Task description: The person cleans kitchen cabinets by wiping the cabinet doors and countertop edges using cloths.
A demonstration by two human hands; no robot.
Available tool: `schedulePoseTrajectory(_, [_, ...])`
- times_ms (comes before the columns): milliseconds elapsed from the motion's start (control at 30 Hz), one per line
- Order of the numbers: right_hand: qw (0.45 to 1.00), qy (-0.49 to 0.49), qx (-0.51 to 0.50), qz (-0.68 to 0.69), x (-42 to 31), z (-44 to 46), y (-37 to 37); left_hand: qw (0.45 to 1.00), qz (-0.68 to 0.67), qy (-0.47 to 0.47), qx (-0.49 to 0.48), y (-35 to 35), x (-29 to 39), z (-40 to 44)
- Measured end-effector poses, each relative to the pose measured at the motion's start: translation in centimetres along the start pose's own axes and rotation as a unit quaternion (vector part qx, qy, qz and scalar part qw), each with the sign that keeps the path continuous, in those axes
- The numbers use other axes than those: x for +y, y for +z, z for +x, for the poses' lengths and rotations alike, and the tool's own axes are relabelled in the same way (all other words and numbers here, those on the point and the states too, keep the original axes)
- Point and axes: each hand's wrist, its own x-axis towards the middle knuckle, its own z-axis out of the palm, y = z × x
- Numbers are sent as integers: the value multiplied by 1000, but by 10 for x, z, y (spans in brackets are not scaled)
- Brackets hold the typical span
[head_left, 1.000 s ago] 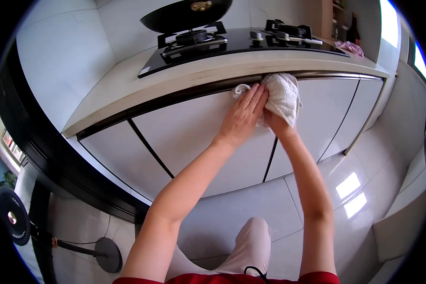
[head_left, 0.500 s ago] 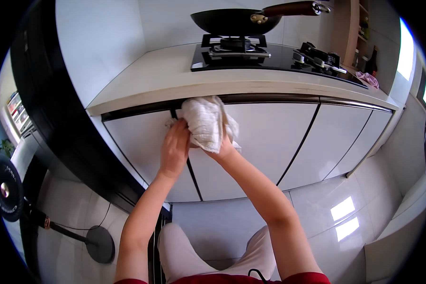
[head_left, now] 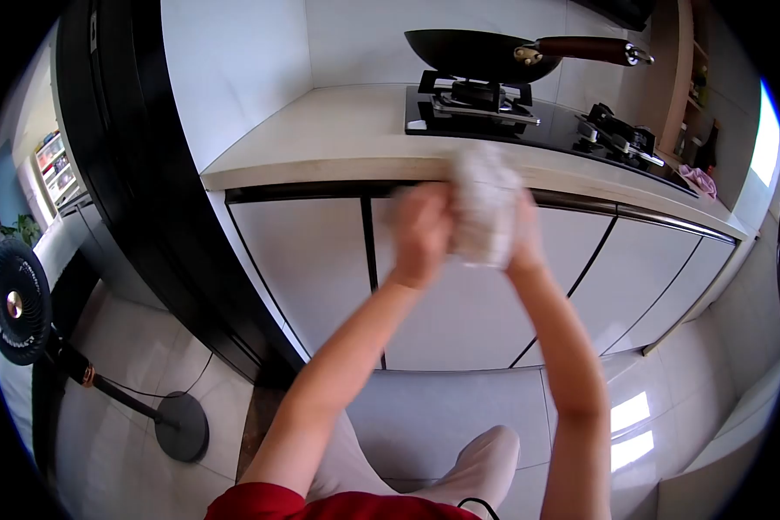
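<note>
A white cloth [head_left: 484,212], bunched and smeared by motion, is held between my two hands in front of the counter's front edge. My left hand [head_left: 423,232] grips its left side, the fingers blurred. On the cloth's right side is my right hand [head_left: 526,234], closed on it and partly hidden behind it. Just behind the cloth are the pale countertop [head_left: 338,143] and the upper part of a white cabinet door [head_left: 459,321].
A black wok [head_left: 472,56] with a brown handle sits on the gas stove [head_left: 529,130]. At the counter's right end lies a pink cloth [head_left: 698,180]. A standing fan [head_left: 17,303] is at the left, beside a black door frame [head_left: 139,217].
My hands and the cloth have moved right along the cabinet front and up toward the counter edge. The cloth looks more tightly gathered between them. The camera view has shifted too.
</note>
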Motion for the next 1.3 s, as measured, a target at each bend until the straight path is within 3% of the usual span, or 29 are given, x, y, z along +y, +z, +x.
schedulePoseTrajectory(67, [959, 121, 72, 247, 43, -28, -34, 994, 17, 86, -69, 33, 30, 2])
schedulePoseTrajectory(133, [994, 56, 96, 25, 76, -43, -63, 990, 6, 101, -98, 47, 41, -1])
schedulePoseTrajectory(233, [991, 57, 114, 34, 38, -27, -70, 989, 25, 115, -94, 25, 38, 8])
schedulePoseTrajectory(267, [976, -49, 97, -187, 35, -20, -66, 989, 73, 123, -36, 12, 30, 16])
schedulePoseTrajectory(333, [906, -191, 71, -371, 27, 1, -55, 982, 144, 116, 26, -14, 13, 41])
schedulePoseTrajectory(467, [914, -223, 155, -302, 29, 27, 2, 983, 153, 91, 37, -19, -31, 50])
schedulePoseTrajectory(533, [896, -249, 197, -310, 50, 26, 8, 978, 142, 142, 57, -12, -36, 43])
schedulePoseTrajectory(567, [892, -254, 204, -313, 59, 21, 13, 982, 132, 124, 47, -12, -37, 42])
schedulePoseTrajectory(600, [954, -172, 165, -181, 64, 10, 15, 981, 137, 129, 40, -12, -37, 45])
schedulePoseTrajectory(667, [990, -82, 110, -29, 64, -7, 15, 981, 146, 127, 6, -17, -33, 52])
schedulePoseTrajectory(833, [989, -52, -49, -127, 39, -4, 18, 981, 146, 105, -76, -32, -31, 55])
schedulePoseTrajectory(933, [989, 53, -133, 27, 28, -4, 11, 983, 135, 82, -91, -33, -27, 60])
schedulePoseTrajectory(1033, [996, 55, -70, 0, 14, -2, 12, 982, 145, 27, -115, -39, -18, 73])
schedulePoseTrajectory(1133, [986, -15, -49, -158, 23, -25, 24, 977, 144, -36, -153, -44, -3, 84])
schedulePoseTrajectory(1233, [986, 9, -16, -165, 0, -13, 12, 966, 149, -88, -191, -41, 10, 101])
schedulePoseTrajectory(1300, [981, 78, -13, -177, -31, 18, -10, 951, 123, -134, -249, -43, 16, 122])
